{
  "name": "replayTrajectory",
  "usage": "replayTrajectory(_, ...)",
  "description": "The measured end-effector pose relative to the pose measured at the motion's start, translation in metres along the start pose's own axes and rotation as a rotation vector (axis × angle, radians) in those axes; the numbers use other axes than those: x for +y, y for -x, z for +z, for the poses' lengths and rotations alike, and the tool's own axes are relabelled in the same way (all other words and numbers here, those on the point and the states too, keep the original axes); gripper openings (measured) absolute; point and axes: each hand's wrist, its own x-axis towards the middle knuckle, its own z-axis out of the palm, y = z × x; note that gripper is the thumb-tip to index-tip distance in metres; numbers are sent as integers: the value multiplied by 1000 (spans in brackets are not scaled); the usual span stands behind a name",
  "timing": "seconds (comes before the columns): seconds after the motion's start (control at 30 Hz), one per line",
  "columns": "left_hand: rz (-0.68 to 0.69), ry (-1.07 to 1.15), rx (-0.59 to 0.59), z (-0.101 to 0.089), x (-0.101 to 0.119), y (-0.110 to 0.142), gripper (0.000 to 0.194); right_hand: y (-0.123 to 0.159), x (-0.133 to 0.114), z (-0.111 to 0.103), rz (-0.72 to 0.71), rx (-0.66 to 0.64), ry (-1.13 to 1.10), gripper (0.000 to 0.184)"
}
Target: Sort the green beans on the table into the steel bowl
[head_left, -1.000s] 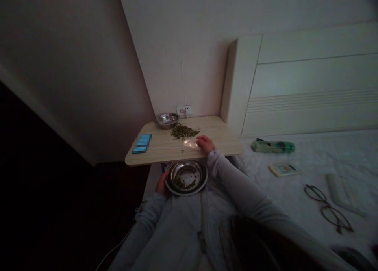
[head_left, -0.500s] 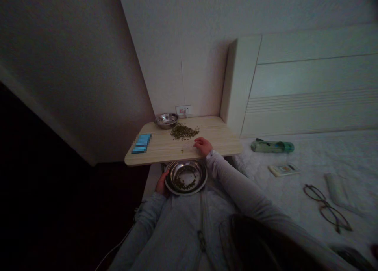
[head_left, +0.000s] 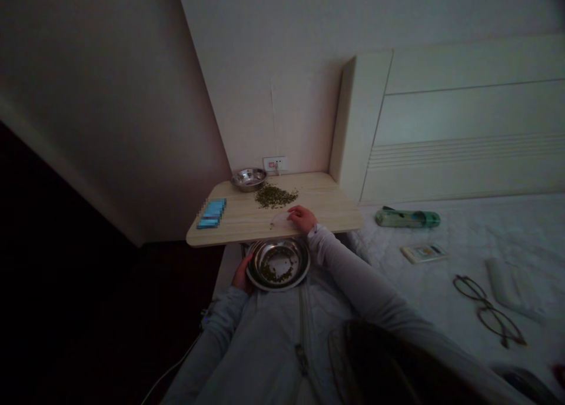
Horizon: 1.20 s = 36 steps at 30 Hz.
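Along the far edge of the bench [head_left: 322, 198], a small stainless steel bowl [head_left: 248, 179] sits near the back corner beneath a wall socket [head_left: 274, 164], while a row of blue flat packets [head_left: 212, 213], too blurred to identify with any certainty, lies at the left edge. To the right, past the bench's right edge, the bed [head_left: 542, 246] runs along a cream padded headboard [head_left: 463, 128] and carries a green bottle [head_left: 407, 218] lying on its side. A pale card or small box [head_left: 424, 253], a pair of thin-framed eyeglasses [head_left: 488, 312] and a long white object [head_left: 507, 290] lie on the bed nearer the camera, with the glasses just beside the white object.
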Motion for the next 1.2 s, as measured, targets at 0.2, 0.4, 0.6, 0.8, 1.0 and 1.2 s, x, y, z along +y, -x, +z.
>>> replayTrajectory(0.2,7,-23,5,1,0,1,21,1,-2,0,-6,-46,-52,20)
replayTrajectory(0.4,12,-34,15,-2,-1,-3,22,2,-2,1,8,-79,-62,20)
replayTrajectory(0.6,60,-21,56,-3,-2,-4,21,0,1,1,19,-106,-97,19)
replayTrajectory(0.8,96,-38,59,-2,-2,-3,20,-1,3,2,3,-103,-74,19)
replayTrajectory(1.0,153,-52,105,1,1,2,17,-1,1,2,22,-127,-109,19)
replayTrajectory(1.2,114,-67,69,5,4,7,19,0,1,1,18,-145,-87,19)
